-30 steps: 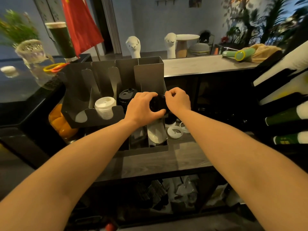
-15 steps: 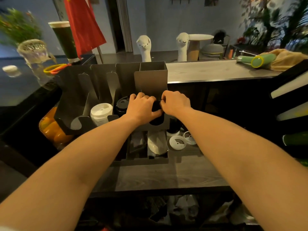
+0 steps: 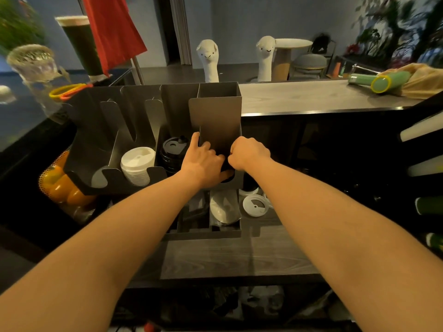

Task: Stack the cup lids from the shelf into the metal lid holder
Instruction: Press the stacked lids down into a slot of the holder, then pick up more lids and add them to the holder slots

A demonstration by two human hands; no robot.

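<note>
Your left grip point(image 3: 203, 160) and right grip point(image 3: 248, 152) both clench a dark bundle point(image 3: 227, 167), probably black lids, low in the rightmost slot of the metal lid holder point(image 3: 215, 111). White stack point(image 3: 137, 165) and black stack point(image 3: 173, 152) already sit in middle slots. Remaining, by my judgement: seat this bundle; a loose white lid point(image 3: 255, 205) lies on the shelf point(image 3: 227, 259).

A grey metal lid holder point(image 3: 215, 111) holds a white lid stack point(image 3: 137, 164) left of a black lid stack point(image 3: 172, 149). A loose white lid point(image 3: 255, 204) lies nearer.
</note>
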